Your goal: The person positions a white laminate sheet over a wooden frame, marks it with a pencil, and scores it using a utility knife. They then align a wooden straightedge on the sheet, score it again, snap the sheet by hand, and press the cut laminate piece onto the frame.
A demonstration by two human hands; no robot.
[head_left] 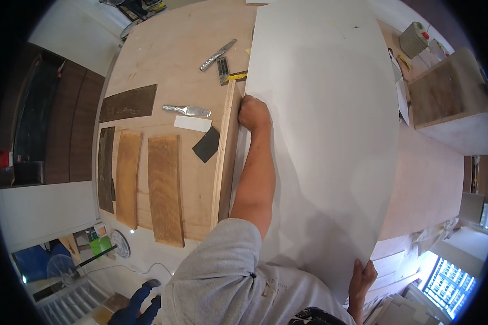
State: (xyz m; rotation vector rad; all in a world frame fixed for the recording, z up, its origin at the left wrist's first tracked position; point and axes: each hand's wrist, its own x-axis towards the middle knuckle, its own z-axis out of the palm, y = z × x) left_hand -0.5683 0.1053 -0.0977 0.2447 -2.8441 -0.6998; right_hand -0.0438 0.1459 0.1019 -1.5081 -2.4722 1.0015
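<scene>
A large white sheet (331, 124) lies over the wooden worktable. Beside its left edge stands a long plywood board (225, 157) on its narrow side. My left hand (254, 112) is closed in a fist at the far end of that board, against the sheet's left edge; what its fingers hold is hidden. At the near right corner of the sheet, my right hand (362, 279) pinches the sheet's edge, thumb and fingers together.
Left of the board lie two metal-handled knives (187, 110) (218, 54), a square (223, 70), a dark piece (206, 144), a white strip (192, 124) and several wood strips (166, 189). A wooden box (444, 92) stands at right. A person's legs (138, 306) show lower left.
</scene>
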